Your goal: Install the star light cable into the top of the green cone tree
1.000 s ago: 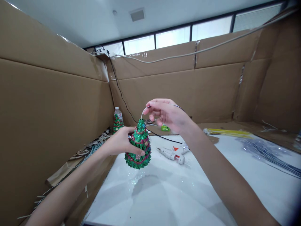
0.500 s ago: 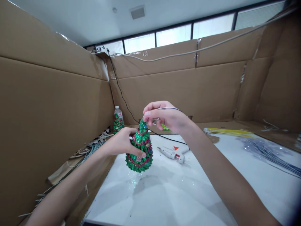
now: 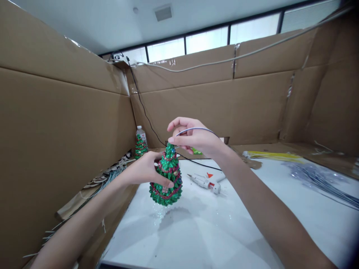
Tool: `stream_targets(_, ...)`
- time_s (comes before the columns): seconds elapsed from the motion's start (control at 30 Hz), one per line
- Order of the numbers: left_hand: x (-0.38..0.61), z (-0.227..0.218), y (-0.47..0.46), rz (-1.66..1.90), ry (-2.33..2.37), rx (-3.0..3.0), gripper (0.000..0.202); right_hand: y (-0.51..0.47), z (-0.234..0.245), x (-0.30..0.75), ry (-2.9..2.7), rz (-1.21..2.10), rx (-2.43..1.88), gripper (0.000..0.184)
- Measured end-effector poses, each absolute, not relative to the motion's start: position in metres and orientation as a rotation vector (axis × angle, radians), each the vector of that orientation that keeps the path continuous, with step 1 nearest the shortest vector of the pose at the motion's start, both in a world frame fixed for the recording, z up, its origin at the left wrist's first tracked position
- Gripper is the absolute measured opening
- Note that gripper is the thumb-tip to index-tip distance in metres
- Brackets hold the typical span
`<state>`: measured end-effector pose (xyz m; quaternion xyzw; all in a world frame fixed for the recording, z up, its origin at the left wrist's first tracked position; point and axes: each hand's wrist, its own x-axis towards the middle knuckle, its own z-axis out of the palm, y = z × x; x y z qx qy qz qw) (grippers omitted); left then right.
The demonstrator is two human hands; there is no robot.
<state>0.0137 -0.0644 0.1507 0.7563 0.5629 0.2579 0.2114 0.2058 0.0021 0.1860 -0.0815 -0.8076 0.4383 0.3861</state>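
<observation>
A glittery green Christmas tree ornament with red garlands stands upright in my left hand, whose thumb lies across its front. Its base appears to be just above the white tabletop, with a shadow beneath. At the tree's tip is my right hand, thumb and fingers pinched there on a thin pale wire. That wire arcs back over the hand toward the wrist. The exact end of the wire at the tip is hidden by the fingers.
A white glue gun lies behind the tree on the white tabletop. A second tree and a bottle stand back left. Yellow strips and bundled wires lie right. Cardboard walls surround the table.
My right hand has shifted slightly up and left at the tree's tip, its upper fingers lifting and spreading. The wire now bows higher above that hand. My left hand and the tree hardly move.
</observation>
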Motion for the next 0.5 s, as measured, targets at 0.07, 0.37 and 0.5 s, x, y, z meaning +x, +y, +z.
stream_targets(0.07, 0.0130, 0.1509, -0.0638, 0.709, 1.562, 2.095, 0.048, 0.0041, 0.1868, 0.2074, -2.033, 1.238, -0.171, 0.019)
stream_targets(0.37, 0.0124, 0.1509, -0.0627, 0.740, 1.552, 2.079, 0.046, 0.0049, 0.1868, 0.2073, -2.051, 0.994, -0.287, 0.026)
stream_targets(0.5, 0.0137, 0.1487, -0.0610, 0.715, 1.492, 2.049, 0.047, 0.0066, 0.1840, 0.2049, -2.137, 0.747, -0.400, 0.024)
